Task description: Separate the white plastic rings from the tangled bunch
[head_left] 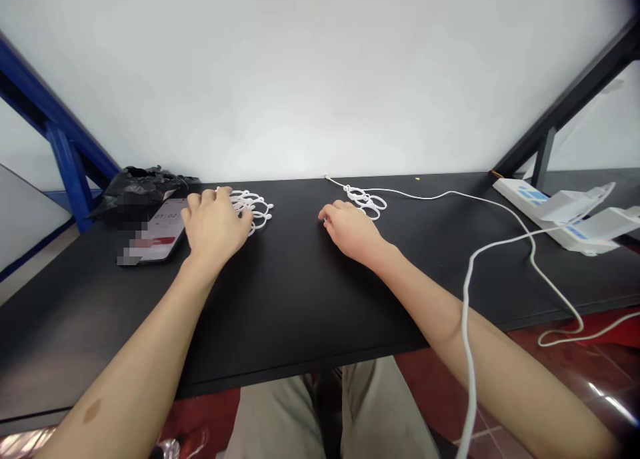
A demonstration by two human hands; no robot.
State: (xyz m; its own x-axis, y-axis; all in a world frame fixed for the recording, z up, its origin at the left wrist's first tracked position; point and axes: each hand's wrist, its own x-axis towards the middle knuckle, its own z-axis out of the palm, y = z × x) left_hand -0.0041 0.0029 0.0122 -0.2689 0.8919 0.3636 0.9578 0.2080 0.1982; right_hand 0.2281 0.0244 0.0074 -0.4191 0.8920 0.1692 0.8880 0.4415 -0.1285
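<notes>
My left hand (216, 224) rests palm down on the black table at the left, fingers bent and apart, thumb set off to the side. It partly covers a cluster of linked white rings (256, 200) with small round knobs. At the middle right, my right hand (351, 227) lies with its fingers curled inward, next to a second group of white rings (373, 199). The hand hides the near part of those rings, and whatever is under its fingers is out of sight. A phone (163, 229) with a lit screen lies just left of my left hand.
A crumpled black plastic bag (137, 186) sits behind the phone. White cable (467, 299) loops over the table and across my right forearm. White and blue packaging (550, 212) lies at the right. Blue (65, 159) and dark (570, 106) slanted supports flank the table.
</notes>
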